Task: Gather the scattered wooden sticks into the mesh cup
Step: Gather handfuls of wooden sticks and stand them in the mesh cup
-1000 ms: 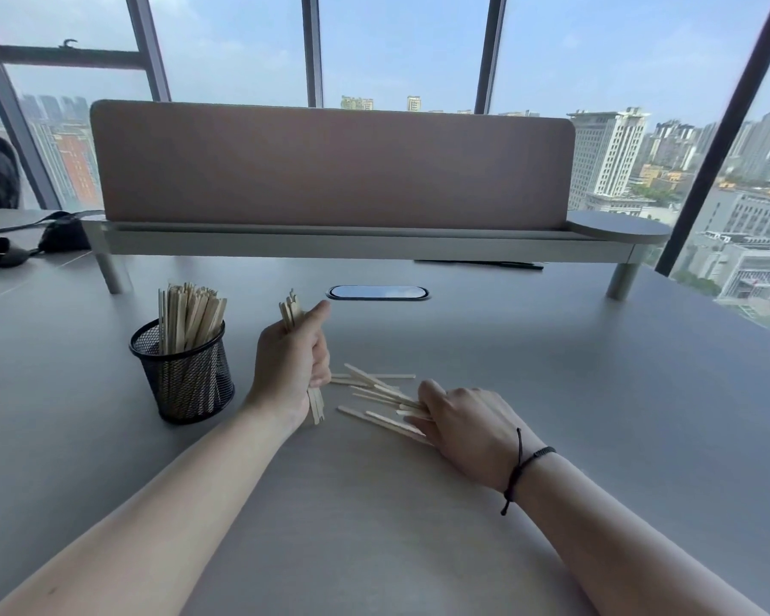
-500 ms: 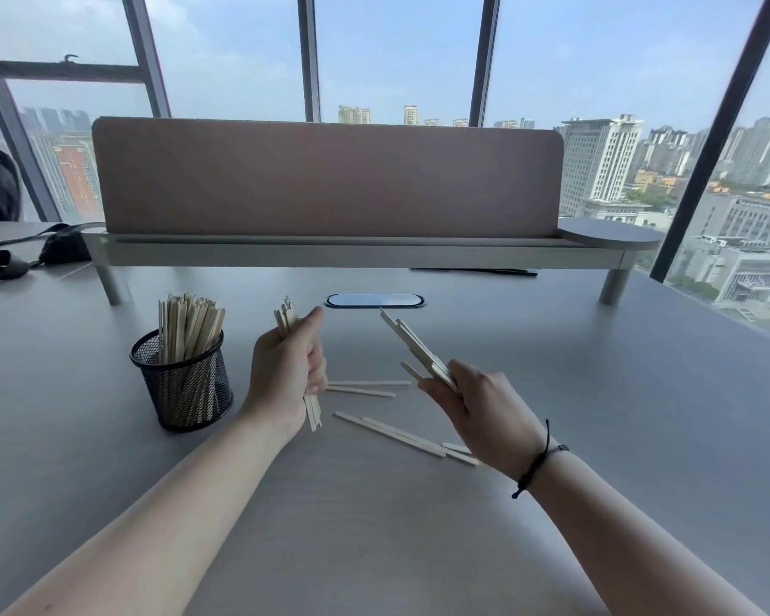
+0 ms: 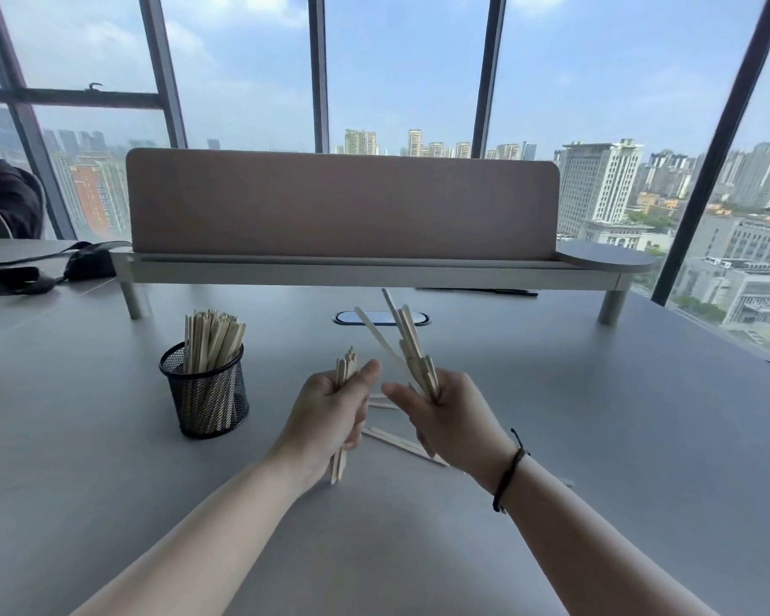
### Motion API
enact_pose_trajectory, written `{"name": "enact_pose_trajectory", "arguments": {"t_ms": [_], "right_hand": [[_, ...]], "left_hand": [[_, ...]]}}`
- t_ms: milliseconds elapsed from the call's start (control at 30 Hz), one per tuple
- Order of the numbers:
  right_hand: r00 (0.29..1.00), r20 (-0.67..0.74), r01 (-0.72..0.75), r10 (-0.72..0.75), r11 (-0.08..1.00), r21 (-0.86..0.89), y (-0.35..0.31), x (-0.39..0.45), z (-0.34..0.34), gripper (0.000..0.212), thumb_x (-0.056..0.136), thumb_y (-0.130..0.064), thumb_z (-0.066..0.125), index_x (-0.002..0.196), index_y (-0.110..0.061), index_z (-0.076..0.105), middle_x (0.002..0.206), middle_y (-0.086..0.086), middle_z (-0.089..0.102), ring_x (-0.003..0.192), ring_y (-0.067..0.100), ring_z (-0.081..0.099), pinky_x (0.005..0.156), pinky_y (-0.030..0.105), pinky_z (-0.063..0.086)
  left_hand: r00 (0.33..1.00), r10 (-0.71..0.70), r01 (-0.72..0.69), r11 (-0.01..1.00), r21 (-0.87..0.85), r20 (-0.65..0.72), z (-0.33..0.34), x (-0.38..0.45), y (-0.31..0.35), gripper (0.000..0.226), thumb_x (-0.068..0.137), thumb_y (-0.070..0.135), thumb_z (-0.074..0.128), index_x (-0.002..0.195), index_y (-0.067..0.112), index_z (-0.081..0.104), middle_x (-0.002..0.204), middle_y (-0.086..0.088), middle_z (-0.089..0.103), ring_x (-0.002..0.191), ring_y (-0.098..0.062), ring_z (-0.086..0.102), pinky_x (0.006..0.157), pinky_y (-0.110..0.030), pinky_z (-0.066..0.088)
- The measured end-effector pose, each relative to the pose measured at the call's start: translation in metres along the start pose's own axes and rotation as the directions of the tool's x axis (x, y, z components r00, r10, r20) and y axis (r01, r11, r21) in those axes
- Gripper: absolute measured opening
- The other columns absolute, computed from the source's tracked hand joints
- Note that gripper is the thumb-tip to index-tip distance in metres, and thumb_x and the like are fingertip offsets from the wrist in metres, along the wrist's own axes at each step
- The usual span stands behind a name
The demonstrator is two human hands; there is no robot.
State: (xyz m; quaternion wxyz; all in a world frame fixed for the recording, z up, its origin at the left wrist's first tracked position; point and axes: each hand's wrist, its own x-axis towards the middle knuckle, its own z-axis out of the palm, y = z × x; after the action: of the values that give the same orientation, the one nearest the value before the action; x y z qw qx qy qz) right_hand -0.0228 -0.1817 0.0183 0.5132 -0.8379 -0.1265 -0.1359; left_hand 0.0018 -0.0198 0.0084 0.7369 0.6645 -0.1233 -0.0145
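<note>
Fingers of left hand (image 3: 330, 415) are curled tight round a neat upright bundle of sticks (image 3: 344, 377), tips poking out above the fist, lower ends showing below the wrist. Right hand (image 3: 445, 420) has its fingers closed on a looser, fanned bunch (image 3: 412, 353) w/ a couple of long ones splaying up and left; thumb points toward the left hand, the two nearly touching. Between and under the hands a few loose sticks (image 3: 401, 443) lie flat on the table (image 3: 596, 415), exact count unclear, prob. a handful. Mesh cup (image 3: 205, 393) stands upright, left of the hands and apart from them, already packed w/ sticks standing on end. So approx. most of the job looks done: cup well filled, two handfuls in hand not yet dropped in, small remainder to pick up. Table is a smooth grey top, w/ an oval cable port (image 3: 381, 318) further back, a raised shelf w/ a pinkish divider panel (image 3: 343, 204) behind that, a dark bag (image 3: 85, 264) far left. Beyond: floor-to-ceiling windows, high-rise city view, hazy blue sky.
</note>
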Motion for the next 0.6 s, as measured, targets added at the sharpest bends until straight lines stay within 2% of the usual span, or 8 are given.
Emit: {"name": "enact_pose_trajectory", "arguments": {"t_ms": [67,167,267,367,500,600], "right_hand": [[0.999,0.014,-0.040,0.038,0.969,0.243,-0.014,0.001,0.010,0.063,0.092,-0.034,0.068,0.061,0.004,0.029,0.050,0.011,0.029,0.044,0.021,0.024,0.046,0.034,0.020],[0.998,0.029,-0.062,0.055,0.871,0.488,-0.028,0.007,0.025,0.058,0.090,-0.029,0.071,0.059,-0.008,0.027,0.050,0.004,0.025,0.042,0.016,0.021,0.045,0.034,0.017],[0.999,0.003,-0.044,0.049,0.854,0.519,-0.031,0.008,0.038,0.056,0.088,-0.029,0.074,0.057,-0.006,0.033,0.049,0.005,0.029,0.042,0.018,0.027,0.046,0.035,0.023],[0.997,-0.029,-0.051,0.077,0.858,0.511,-0.025,0.007,0.048,0.051,0.086,-0.028,0.075,0.056,-0.008,0.040,0.046,0.005,0.033,0.040,0.020,0.035,0.045,0.029,0.031],[0.994,-0.046,-0.069,0.104,0.875,0.479,-0.021,0.004,0.052,0.056,0.088,-0.028,0.074,0.058,0.000,0.036,0.048,0.007,0.033,0.043,0.021,0.036,0.045,0.029,0.031],[0.991,-0.047,-0.087,0.127,0.862,0.500,-0.023,0.004,0.051,0.051,0.087,-0.026,0.074,0.054,-0.009,0.039,0.045,0.005,0.036,0.042,0.021,0.035,0.047,0.030,0.032]], "left_hand": [[1.000,-0.002,0.002,1.000,-0.004,-0.013,-0.001,-0.004,0.005,0.053,0.095,0.035,0.061,0.047,0.024,0.041,0.044,0.004,0.027,0.039,-0.013,0.021,0.042,-0.022,0.022],[0.996,0.004,-0.010,0.998,-0.069,-0.091,-0.005,-0.007,0.012,0.052,0.092,0.034,0.064,0.048,0.021,0.040,0.044,0.002,0.028,0.038,-0.014,0.023,0.041,-0.022,0.024],[0.982,-0.018,0.007,0.998,-0.057,-0.189,-0.012,-0.009,0.009,0.047,0.096,0.028,0.062,0.056,0.013,0.042,0.044,-0.001,0.033,0.040,-0.018,0.028,0.043,-0.026,0.027],[0.972,-0.004,0.001,1.000,-0.016,-0.236,-0.015,-0.010,0.003,0.044,0.095,0.029,0.064,0.059,0.012,0.045,0.047,-0.004,0.039,0.040,-0.019,0.032,0.045,-0.028,0.029],[0.966,0.032,-0.020,0.999,0.050,-0.256,-0.014,-0.009,-0.001,0.041,0.093,0.030,0.067,0.063,0.007,0.051,0.046,-0.002,0.040,0.038,-0.020,0.036,0.043,-0.028,0.033],[0.969,0.069,-0.057,0.997,0.059,-0.235,-0.013,-0.009,-0.002,0.040,0.092,0.029,0.067,0.065,0.005,0.052,0.048,-0.005,0.040,0.038,-0.020,0.035,0.043,-0.028,0.034]]}}
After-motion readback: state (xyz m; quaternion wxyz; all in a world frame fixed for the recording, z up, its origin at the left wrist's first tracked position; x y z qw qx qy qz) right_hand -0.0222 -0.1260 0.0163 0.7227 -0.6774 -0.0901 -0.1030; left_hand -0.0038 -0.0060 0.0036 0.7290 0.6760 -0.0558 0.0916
